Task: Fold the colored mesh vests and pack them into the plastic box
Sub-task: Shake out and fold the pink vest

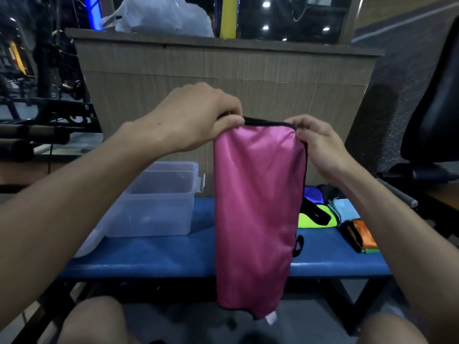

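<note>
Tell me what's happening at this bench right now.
A person holds a pink vest up in the air, the left hand and the right hand each pinching a top corner along its black trim. It hangs down in front of the blue bench. The clear plastic box sits on the bench to the left, apparently with no vests in it yet. More colored vests lie piled on the right.

Pink vest (258,209) with black trim, folded into a long panel, hanging upright above blue bench. Clear plastic box (159,202), open and empty, on bench at left. Other folded vests (335,214), green, light blue, orange, heaped at right.
</note>
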`<action>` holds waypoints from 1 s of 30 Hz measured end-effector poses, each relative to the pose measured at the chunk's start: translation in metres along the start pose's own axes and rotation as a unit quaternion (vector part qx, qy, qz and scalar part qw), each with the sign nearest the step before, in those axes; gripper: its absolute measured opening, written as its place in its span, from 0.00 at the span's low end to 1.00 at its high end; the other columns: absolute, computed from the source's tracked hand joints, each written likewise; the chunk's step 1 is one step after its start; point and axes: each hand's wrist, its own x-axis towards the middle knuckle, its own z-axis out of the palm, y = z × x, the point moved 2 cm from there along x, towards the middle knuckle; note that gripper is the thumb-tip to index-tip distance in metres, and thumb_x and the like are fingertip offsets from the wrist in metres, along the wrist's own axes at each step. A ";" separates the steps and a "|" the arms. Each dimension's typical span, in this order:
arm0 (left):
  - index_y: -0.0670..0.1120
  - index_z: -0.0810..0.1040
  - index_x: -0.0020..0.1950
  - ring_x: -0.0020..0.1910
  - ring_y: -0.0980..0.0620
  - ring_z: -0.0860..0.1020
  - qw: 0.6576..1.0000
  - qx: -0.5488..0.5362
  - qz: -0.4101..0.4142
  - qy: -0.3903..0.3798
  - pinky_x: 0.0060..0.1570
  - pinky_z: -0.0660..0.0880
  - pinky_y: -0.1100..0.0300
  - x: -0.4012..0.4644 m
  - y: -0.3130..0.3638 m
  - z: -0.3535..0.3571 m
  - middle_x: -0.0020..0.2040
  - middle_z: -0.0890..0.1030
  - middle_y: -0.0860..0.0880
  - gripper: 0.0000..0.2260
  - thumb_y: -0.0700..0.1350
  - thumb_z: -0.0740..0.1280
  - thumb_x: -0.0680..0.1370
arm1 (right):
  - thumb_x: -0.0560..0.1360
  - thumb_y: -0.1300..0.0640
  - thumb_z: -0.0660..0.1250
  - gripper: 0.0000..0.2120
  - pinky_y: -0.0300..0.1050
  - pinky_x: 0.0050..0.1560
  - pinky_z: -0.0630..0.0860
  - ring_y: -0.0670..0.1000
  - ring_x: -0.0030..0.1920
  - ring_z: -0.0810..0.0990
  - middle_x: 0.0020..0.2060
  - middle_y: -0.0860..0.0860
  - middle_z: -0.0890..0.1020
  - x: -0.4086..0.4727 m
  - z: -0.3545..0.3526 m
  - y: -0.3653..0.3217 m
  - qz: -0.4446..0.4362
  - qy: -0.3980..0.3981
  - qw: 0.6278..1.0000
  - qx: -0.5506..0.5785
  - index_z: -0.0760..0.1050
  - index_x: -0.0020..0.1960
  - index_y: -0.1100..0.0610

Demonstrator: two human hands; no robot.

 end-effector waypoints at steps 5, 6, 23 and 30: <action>0.55 0.76 0.68 0.54 0.40 0.80 0.992 0.123 -0.040 -0.008 0.45 0.70 0.50 0.012 0.001 0.005 0.55 0.83 0.47 0.16 0.57 0.60 0.83 | 0.81 0.69 0.55 0.16 0.32 0.35 0.70 0.40 0.34 0.76 0.38 0.46 0.81 0.005 -0.014 -0.011 0.005 -0.021 0.999 -0.032 0.79 0.52 0.56; 0.54 0.78 0.64 0.51 0.39 0.79 0.986 0.158 -0.047 -0.017 0.44 0.70 0.50 0.015 0.003 0.007 0.53 0.83 0.45 0.14 0.56 0.59 0.84 | 0.81 0.68 0.56 0.15 0.33 0.36 0.71 0.41 0.35 0.76 0.39 0.48 0.81 0.005 -0.015 -0.012 0.000 -0.029 0.999 -0.040 0.80 0.53 0.56; 0.46 0.78 0.52 0.45 0.48 0.64 0.963 0.267 0.000 0.047 0.41 0.63 0.51 0.030 0.006 0.024 0.44 0.73 0.47 0.07 0.46 0.61 0.83 | 0.82 0.66 0.64 0.08 0.41 0.44 0.78 0.48 0.41 0.80 0.43 0.51 0.84 0.009 -0.033 0.015 0.007 -0.079 0.996 0.040 0.80 0.56 0.58; 0.44 0.74 0.56 0.49 0.46 0.64 0.965 0.259 0.004 0.029 0.45 0.63 0.50 0.027 0.001 0.019 0.53 0.72 0.42 0.12 0.49 0.55 0.85 | 0.73 0.61 0.71 0.12 0.40 0.49 0.80 0.47 0.42 0.82 0.42 0.52 0.85 0.006 -0.037 0.017 0.010 -0.128 0.989 0.071 0.81 0.57 0.58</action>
